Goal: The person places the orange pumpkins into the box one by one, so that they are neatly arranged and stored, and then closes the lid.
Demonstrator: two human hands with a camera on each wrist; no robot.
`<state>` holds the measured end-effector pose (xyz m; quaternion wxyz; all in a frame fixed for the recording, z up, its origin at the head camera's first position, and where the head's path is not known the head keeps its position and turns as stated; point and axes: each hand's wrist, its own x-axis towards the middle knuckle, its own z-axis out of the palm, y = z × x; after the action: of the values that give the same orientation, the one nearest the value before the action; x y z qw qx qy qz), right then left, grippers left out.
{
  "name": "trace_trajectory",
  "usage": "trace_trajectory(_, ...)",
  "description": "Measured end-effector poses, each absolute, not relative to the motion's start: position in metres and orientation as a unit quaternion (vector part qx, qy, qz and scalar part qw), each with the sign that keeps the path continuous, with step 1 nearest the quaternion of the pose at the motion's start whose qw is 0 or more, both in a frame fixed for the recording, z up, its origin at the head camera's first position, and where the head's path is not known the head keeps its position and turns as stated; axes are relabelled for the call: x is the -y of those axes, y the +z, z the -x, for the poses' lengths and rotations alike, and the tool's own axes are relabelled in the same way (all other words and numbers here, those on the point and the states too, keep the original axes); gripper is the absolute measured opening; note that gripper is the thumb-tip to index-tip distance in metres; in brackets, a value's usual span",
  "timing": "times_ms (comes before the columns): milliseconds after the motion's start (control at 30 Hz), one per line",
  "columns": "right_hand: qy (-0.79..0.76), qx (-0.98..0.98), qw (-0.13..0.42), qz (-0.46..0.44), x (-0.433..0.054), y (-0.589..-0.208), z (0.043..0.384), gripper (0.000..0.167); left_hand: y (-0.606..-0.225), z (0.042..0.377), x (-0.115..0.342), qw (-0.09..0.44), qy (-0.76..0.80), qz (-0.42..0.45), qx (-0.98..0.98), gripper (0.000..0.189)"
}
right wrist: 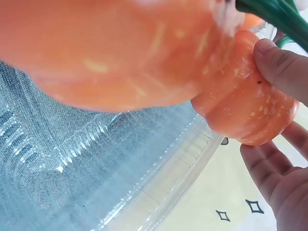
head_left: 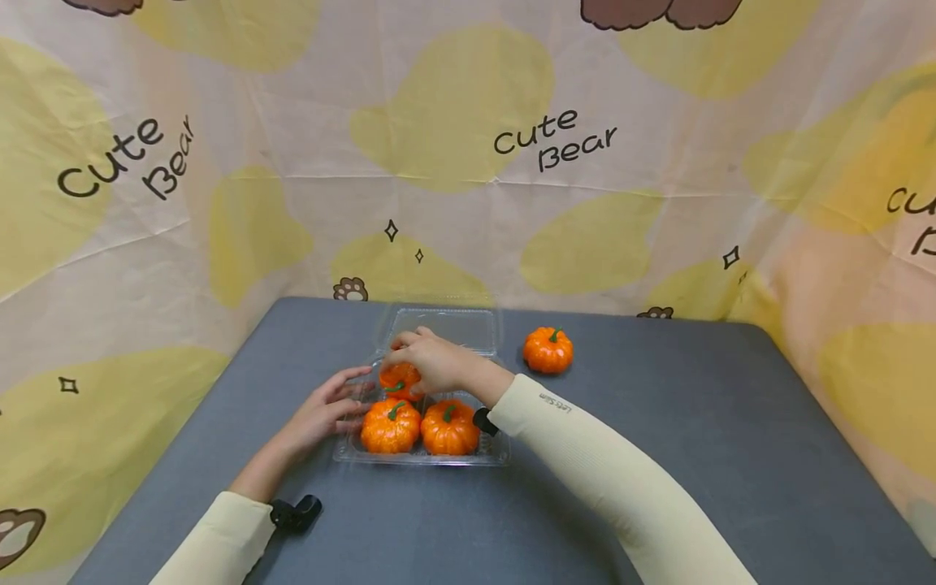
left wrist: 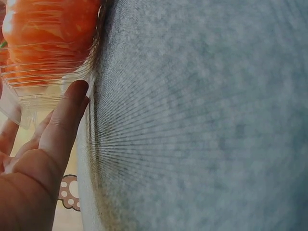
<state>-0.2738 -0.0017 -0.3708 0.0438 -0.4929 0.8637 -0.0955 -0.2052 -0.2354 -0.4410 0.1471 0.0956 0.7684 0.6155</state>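
Note:
A clear plastic clamshell box (head_left: 424,459) lies with its lid (head_left: 446,327) folded back. Two small orange pumpkins stand in its front half: a left pumpkin (head_left: 391,426) and a right pumpkin (head_left: 450,427). Behind them, my right hand (head_left: 431,361) grips a third pumpkin (head_left: 399,380) between thumb and fingers, over the box's back left part; the right wrist view shows that pumpkin (right wrist: 250,96) tilted. At the box's left side is my left hand (head_left: 322,414), its fingers extended against or close beside the clear wall. In the left wrist view its fingers (left wrist: 62,125) look straight.
Another orange pumpkin (head_left: 548,351) sits on the grey table (head_left: 695,439), right of the lid. A patterned cloth (head_left: 453,106) hangs behind and beside the table. Black wrist cameras are strapped on, one beside the left sleeve (head_left: 219,536).

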Motion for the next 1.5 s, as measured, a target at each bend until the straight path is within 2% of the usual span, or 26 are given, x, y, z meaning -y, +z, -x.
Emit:
trace_trajectory(700,-0.097,-0.857,0.077,0.5,-0.0008,-0.3685,0.2794,0.046,-0.4415,0.2096,0.2331,0.15,0.614,-0.097,-0.769,0.056)
trace_trajectory(1200,-0.088,-0.855,0.074,0.506,0.0045,-0.3759,0.278,0.047,-0.4438,0.2085,0.2369,0.148,0.613,-0.094,-0.771,0.056)
trace_trajectory(1500,-0.149,-0.857,0.101,0.483,-0.0009,-0.3722,0.2797,0.049,-0.4436,0.2099,0.2365,0.149,0.616,-0.098,-0.767,0.056)
